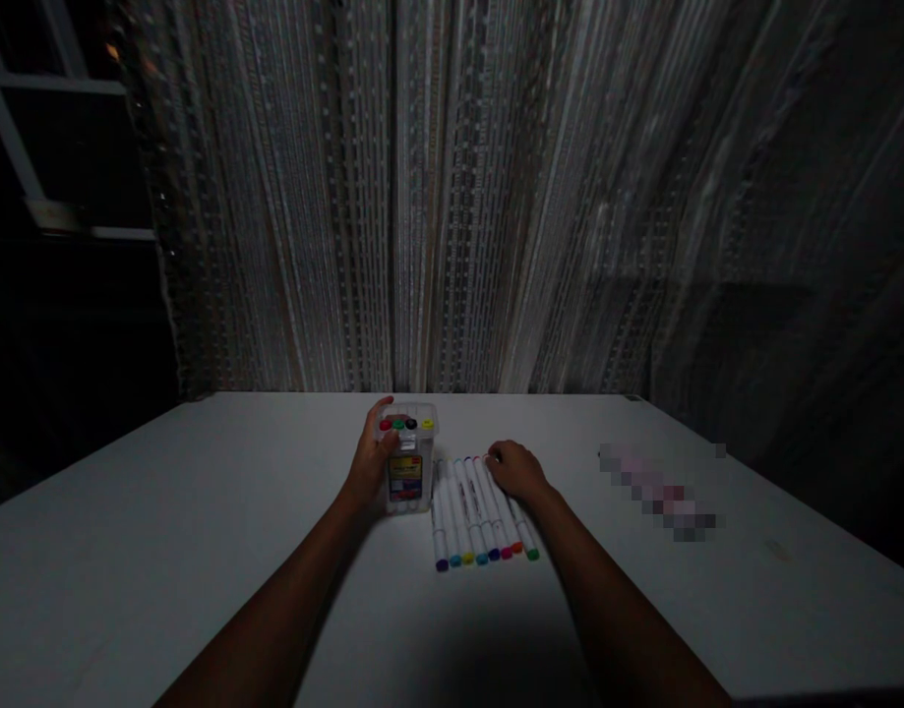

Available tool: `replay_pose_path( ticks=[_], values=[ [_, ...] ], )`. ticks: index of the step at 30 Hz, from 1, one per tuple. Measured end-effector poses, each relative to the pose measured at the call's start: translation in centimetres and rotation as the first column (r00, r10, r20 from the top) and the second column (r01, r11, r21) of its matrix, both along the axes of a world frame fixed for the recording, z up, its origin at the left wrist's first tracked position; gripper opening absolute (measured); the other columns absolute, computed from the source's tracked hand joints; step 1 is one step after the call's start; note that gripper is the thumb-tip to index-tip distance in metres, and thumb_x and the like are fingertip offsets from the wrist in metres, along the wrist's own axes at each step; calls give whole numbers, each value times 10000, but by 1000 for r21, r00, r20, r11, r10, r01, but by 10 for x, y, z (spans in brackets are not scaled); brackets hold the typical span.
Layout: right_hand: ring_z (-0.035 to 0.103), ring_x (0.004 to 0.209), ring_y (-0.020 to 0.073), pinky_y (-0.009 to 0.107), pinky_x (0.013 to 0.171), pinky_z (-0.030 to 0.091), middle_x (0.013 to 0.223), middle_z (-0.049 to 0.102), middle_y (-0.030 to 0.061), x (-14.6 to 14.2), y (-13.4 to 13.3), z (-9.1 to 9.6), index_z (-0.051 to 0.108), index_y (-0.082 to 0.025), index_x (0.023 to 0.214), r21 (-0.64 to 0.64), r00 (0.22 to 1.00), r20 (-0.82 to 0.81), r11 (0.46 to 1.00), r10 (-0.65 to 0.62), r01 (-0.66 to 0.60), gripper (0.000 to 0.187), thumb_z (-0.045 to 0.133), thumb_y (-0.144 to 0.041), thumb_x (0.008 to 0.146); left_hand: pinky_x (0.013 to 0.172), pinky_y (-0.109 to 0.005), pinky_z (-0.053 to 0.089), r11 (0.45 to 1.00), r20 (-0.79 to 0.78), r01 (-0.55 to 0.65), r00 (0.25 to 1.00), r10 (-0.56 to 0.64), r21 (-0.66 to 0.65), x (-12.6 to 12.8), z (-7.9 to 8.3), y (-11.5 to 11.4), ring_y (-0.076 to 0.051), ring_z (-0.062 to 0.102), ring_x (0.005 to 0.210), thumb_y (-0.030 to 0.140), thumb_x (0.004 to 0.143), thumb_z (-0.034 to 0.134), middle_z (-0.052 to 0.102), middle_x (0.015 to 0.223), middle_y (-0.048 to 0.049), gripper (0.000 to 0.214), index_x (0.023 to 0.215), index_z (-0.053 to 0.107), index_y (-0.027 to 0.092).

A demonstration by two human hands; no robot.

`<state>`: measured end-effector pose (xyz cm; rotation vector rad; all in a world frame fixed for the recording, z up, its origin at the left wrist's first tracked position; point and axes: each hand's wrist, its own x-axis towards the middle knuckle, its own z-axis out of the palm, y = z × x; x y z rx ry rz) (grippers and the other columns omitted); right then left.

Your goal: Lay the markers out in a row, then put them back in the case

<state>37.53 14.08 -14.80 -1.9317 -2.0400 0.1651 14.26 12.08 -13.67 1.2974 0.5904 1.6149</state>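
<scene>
My left hand is wrapped round the left side of a clear plastic marker box, which stands upright with a yellow label on its front. Inside it are several markers, with red, green, black and yellow ends showing near the top. Right of the box, several white markers lie side by side, their coloured ends towards me. My right hand is at the far end of the row, fingers curled round the upper part of the green-ended marker. That marker lies slightly apart from the others; its far end is hidden.
A white table spreads under everything. A blurred-out pinkish item lies to the right. Behind the table hangs a patterned curtain, with a dark window at the upper left. The light is dim.
</scene>
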Motion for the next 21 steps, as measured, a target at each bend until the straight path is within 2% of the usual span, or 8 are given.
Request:
replay_pose_path(
  ticks=[8, 12, 17, 19, 21],
  values=[
    [586, 1006, 216, 259, 788, 395, 1079, 645, 123, 6, 0, 5, 635, -122, 1066, -78, 999, 31, 997, -9, 11, 324, 498, -118, 772, 678, -274, 516, 999, -15, -40, 999, 40, -2, -1, 1, 2, -185, 643, 767, 604, 583, 721, 637, 899, -34, 787, 1193, 415, 212],
    [589, 1011, 248, 281, 783, 405, 1086, 634, 162, 5, -4, 8, 618, -93, 1070, -56, 993, 96, 996, -66, 71, 322, 498, -130, 774, 662, -277, 515, 999, -7, -11, 1000, 11, -35, 0, 0, 1, -182, 644, 764, 517, 606, 735, 640, 923, -27, 773, 1233, 388, 228],
    [602, 967, 287, 303, 711, 414, 1026, 634, 208, 2, -11, 14, 610, -79, 1038, -98, 974, 185, 984, -130, 150, 313, 533, -133, 739, 657, -280, 519, 997, -8, 29, 1000, -29, -70, 2, -4, 1, -183, 644, 774, 383, 617, 751, 647, 929, -16, 740, 1243, 376, 256],
    [602, 949, 283, 302, 710, 411, 1005, 636, 200, 1, -13, 21, 613, -90, 1005, -68, 976, 171, 986, -139, 152, 281, 541, -133, 736, 655, -285, 522, 997, -15, 37, 999, -38, -63, 2, -4, 0, -184, 645, 773, 381, 635, 740, 643, 930, -15, 722, 1241, 369, 257],
    [604, 908, 266, 302, 713, 410, 959, 644, 173, 1, -15, 34, 607, -104, 984, 40, 983, 92, 987, -159, 155, 241, 541, -168, 761, 639, -291, 524, 997, -11, 45, 999, -46, -56, 3, -3, -1, -185, 646, 760, 383, 656, 730, 636, 946, -24, 716, 1251, 352, 253]
  ],
)
